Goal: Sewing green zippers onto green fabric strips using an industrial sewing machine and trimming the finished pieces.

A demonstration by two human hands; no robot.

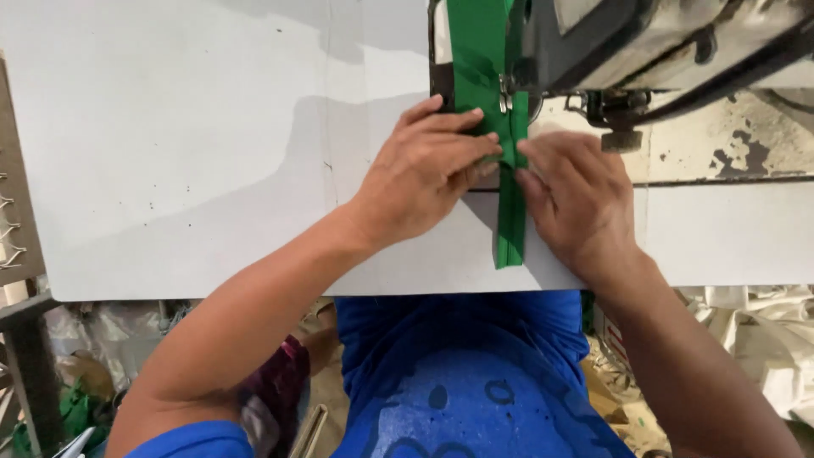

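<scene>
1. Left hand (421, 176): shown palm down on the work surface, the fingers (465, 146) extended and held close together, not curled into a fist. The fingertips are pressed flat onto the left edge of the green fabric strip (511, 222); nothing is enclosed in a grasp.

2. Right hand (577, 197): shown palm down, the fingers (536, 161) lightly bent and close together. The fingertips are laid against the right edge of the strip, directly opposite those of the left hand. Whether the fabric is pinched beneath them cannot be told.

3. Green fabric strip: a narrow folded band, seen lying lengthwise between the two sets of fingertips. Beyond the fingertips it is carried up under the sewing machine head (644, 47); on the near side of the fingers it is laid flat and ends just short of the table edge.

4. Sewing machine head: a worn, pale metal body with dark parts, seen just beyond the fingertips of both hands. The presser area (506, 92) is seen standing on the strip, just past the left fingertips.

5. White table (186, 153): a flat, pale surface with small dark specks, spread out to the left of the left fingers and beneath both hands.

6. Blue shirt (466, 382): worn by the person, visible below the table edge, behind both wrists.
</scene>
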